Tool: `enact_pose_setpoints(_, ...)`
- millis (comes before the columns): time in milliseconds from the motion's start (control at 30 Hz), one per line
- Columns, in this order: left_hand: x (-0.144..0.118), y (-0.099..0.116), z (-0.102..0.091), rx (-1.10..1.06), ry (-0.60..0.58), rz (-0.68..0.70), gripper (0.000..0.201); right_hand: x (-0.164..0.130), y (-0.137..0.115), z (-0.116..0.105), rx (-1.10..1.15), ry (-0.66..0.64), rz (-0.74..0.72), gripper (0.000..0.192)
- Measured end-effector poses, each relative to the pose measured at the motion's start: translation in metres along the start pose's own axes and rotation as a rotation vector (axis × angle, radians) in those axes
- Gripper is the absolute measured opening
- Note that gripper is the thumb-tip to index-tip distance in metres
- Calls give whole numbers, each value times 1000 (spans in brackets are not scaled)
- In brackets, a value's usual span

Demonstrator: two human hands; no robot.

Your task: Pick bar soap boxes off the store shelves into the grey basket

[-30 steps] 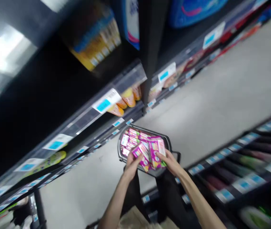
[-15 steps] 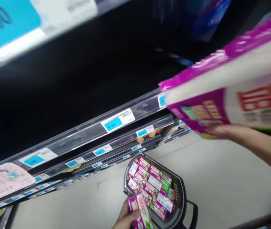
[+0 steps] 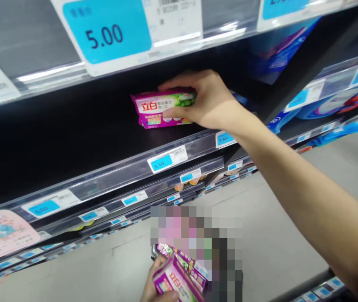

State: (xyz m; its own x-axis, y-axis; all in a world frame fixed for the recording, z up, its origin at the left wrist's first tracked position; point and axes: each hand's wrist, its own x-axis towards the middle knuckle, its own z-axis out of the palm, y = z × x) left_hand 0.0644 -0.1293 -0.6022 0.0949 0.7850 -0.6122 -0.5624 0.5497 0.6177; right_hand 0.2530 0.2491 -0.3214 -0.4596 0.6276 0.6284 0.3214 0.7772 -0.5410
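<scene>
My right hand (image 3: 208, 100) is clamped around a pink soap pack (image 3: 161, 108) — resting on the dark shelf (image 3: 71, 138) just under my palm. Far below, my left hand (image 3: 155, 283) grips another pink pack (image 3: 174, 283) — beside a blurred-out patch.

The soap pack (image 3: 163, 109) was magenta with a white panel, red characters and green fruit. The price tag (image 3: 108, 31) was cyan with dark digits; the shelf (image 3: 71, 138) was black.

Soap pack (image 3: 163, 108) on shelf (image 3: 109, 138), second pack (image 3: 174, 282) below
</scene>
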Motion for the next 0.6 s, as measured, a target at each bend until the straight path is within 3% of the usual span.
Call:
enact_pose_setpoints(133, -7, 58, 16, 103, -162, 133, 60, -21, -22, -9, -207, 120, -51, 39)
enact_pose_setpoints(233, -2, 97, 31, 176, -266, 290, 56, -69, -53, -8, -370, 307, -92, 17)
enact_pose_setpoints(300, 1, 113, 47, 195, -218, 387, 56, -107, -72, -2, -307, 340, -71, 17)
enact_pose_setpoints(333, 3, 118, 58, 198, -166, 426, 56, -125, -79, 3, -211, 276, -16, 17)
enact_pose_setpoints(400, 4, 124, 81, 190, -68, 461, 57, -155, -88, 14, 40, 16, 162, 16)
enact_pose_setpoints(467, 5, 126, 104, 151, -13, 471, 60, -178, -90, 27, 254, -271, 342, 31)
enact_pose_setpoints(533, 6, 127, 121, 105, 14, 478, 61, -192, -87, 37, 387, -397, 467, 49)
enact_pose_setpoints(600, 7, 129, 129, 92, 20, 502, 58, -200, -82, 42, 460, -404, 539, 55)
